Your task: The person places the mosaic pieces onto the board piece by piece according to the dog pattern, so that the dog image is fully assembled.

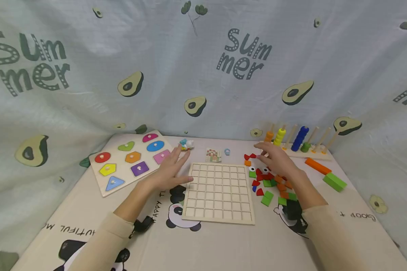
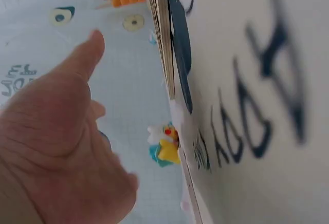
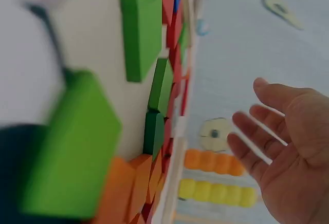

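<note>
Best to lower the spread, empty right hand (image 1: pixel 280 160) lightly and pinch coloured pieces (image 1: pixel 267 183) singly at the grid board's (image 1: pixel 218 194) three o'clock, steadying it with the likewise spread left hand (image 1: pixel 169 171).

Left hand (image 1: pixel 171 169): one | right hand (image 1: pixel 276 160): one | grid board (image 1: pixel 218 195): one | puzzle board (image 1: pixel 122 167): one, holding nine knobbed shapes (image 1: pixel 133 157) | peg rack (image 1: pixel 296 154): one, with seven pegs (image 1: pixel 291 135) | picture card (image 1: pixel 213 155): one | blue ring (image 1: pixel 227 152): one | round eye pieces (image 1: pixel 265 171): two | loose coloured tiles (image 1: pixel 267 198): many, overlapping, uncountable
</note>
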The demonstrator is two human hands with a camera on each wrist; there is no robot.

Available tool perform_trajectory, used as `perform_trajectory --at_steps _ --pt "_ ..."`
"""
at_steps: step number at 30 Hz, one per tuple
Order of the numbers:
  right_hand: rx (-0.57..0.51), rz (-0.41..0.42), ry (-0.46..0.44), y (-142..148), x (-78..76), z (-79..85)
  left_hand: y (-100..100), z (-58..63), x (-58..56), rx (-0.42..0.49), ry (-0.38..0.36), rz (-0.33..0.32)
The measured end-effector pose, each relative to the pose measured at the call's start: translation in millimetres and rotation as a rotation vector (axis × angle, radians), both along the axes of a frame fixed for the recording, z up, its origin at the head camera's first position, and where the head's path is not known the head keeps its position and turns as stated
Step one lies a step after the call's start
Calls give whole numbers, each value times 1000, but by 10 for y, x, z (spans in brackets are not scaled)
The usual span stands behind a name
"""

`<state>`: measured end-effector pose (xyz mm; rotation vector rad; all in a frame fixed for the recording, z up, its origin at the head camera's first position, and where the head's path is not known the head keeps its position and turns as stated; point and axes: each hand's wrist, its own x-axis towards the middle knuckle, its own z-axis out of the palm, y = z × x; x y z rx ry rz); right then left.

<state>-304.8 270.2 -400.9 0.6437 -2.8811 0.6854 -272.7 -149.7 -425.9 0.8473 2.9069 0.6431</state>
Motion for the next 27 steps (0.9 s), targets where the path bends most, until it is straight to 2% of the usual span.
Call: perform_trajectory --at_steps 3,5,7,10,15,21,27 --pt "-6 27 -73 -63 -233 -32 -16 -21 90 54 -189 -76" --pt "43 7 -118 -100 -360 -78 -34 -51 134 16 -272 -106" --pt "96 -26 -172 -132 -442 -130 -50 -81 164 -36 -316 -119" --pt "180 -89 -208 -156 -510 -210 -61 -110 189 -80 -326 -124" --pt "196 -145 -205 -162 -511 -265 -53 -117 201 -73 -335 -118" --pt "124 -171 -202 -133 -448 -224 -48 -131 198 -88 -340 -107" --pt "-61 -85 -177 -197 -394 -68 -57 -133 183 -91 -338 -107"
